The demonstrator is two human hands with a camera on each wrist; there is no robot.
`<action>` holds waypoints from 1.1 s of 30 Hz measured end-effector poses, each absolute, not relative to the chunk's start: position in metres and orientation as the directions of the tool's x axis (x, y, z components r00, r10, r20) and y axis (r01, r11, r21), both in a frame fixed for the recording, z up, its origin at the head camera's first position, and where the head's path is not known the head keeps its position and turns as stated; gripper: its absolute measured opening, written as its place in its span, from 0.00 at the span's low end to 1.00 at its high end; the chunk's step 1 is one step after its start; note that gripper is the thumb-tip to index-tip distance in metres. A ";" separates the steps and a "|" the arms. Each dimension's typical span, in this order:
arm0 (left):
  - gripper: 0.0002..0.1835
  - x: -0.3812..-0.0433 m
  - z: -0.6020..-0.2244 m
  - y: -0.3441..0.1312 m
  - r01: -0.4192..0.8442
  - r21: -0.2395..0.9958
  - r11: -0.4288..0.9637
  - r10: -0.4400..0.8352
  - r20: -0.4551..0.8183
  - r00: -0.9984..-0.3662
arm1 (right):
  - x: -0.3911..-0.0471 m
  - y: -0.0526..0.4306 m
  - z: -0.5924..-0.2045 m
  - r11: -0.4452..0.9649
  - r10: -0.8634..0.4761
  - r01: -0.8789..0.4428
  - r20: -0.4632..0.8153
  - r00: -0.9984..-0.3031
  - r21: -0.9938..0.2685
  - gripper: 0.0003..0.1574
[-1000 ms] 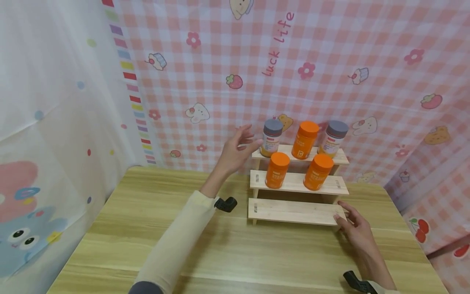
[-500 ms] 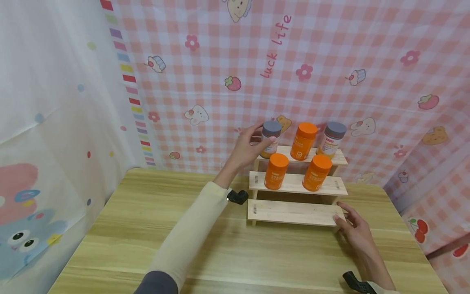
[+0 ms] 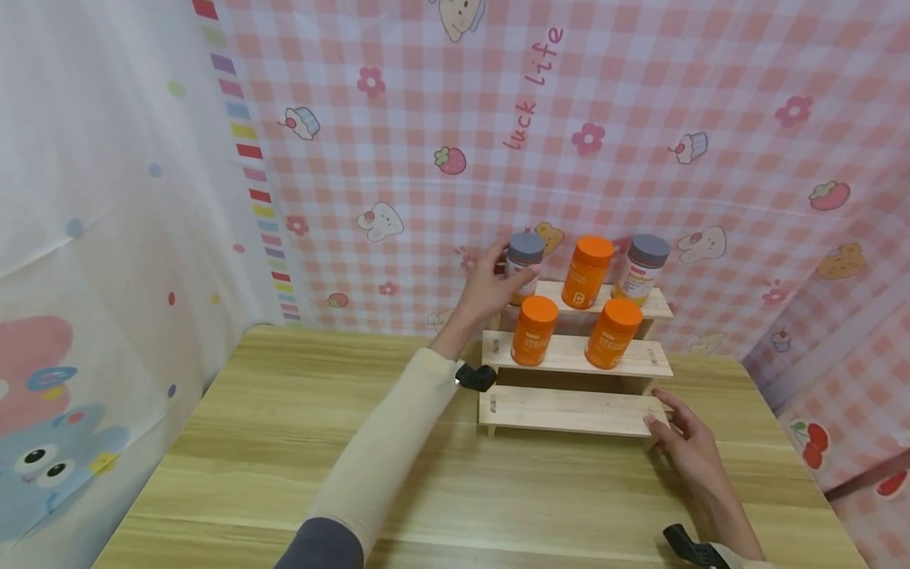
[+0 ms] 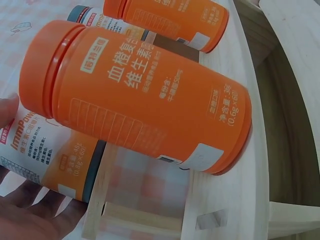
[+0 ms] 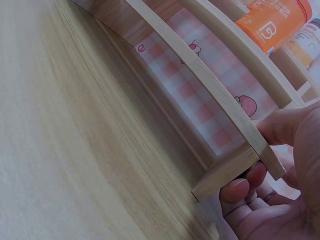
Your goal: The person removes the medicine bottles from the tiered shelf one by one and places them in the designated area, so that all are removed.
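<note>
My left hand [image 3: 486,292] grips the grey-capped supplement bottle [image 3: 526,247] at the left end of the top step of a wooden three-step display rack [image 3: 569,407]. In the left wrist view, the thumb lies on the bottle's near side and the fingers curl beneath its white and orange label [image 4: 55,155]. An orange bottle [image 4: 145,100] on the middle step partly covers it there. My right hand [image 3: 690,450] pinches the right end of the bottom step, thumb above and fingers below, around the side support [image 5: 227,172].
On the top step also stand an orange bottle [image 3: 587,273] and a second grey-capped bottle [image 3: 643,269]. Another orange bottle [image 3: 614,333] sits at the middle step's right. The wooden table [image 3: 320,411] meets a pink checked cloth [image 3: 398,182] behind the rack.
My left hand has moved right from beside the grey-capped bottle and closed around it. The right hand stays at the rack's lower right end.
</note>
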State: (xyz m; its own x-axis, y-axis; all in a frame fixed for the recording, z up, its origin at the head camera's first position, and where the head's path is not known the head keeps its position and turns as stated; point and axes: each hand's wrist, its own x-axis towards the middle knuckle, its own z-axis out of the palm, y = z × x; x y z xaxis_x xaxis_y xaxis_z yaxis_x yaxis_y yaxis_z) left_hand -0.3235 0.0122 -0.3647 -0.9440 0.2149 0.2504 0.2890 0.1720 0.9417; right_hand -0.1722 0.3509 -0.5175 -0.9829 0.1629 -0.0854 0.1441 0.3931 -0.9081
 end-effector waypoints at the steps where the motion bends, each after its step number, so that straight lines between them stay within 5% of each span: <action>1: 0.41 -0.324 -0.365 0.013 0.292 0.940 0.178 0.210 0.254 -0.944 | -0.172 0.351 -0.517 0.394 0.165 0.142 -0.082 -0.983 -0.908 0.41; 33: 0.33 -0.304 -0.371 -0.023 0.359 0.924 0.130 0.146 0.340 -0.929 | -0.172 0.351 -0.518 0.371 0.150 0.111 -0.059 -0.987 -0.922 0.40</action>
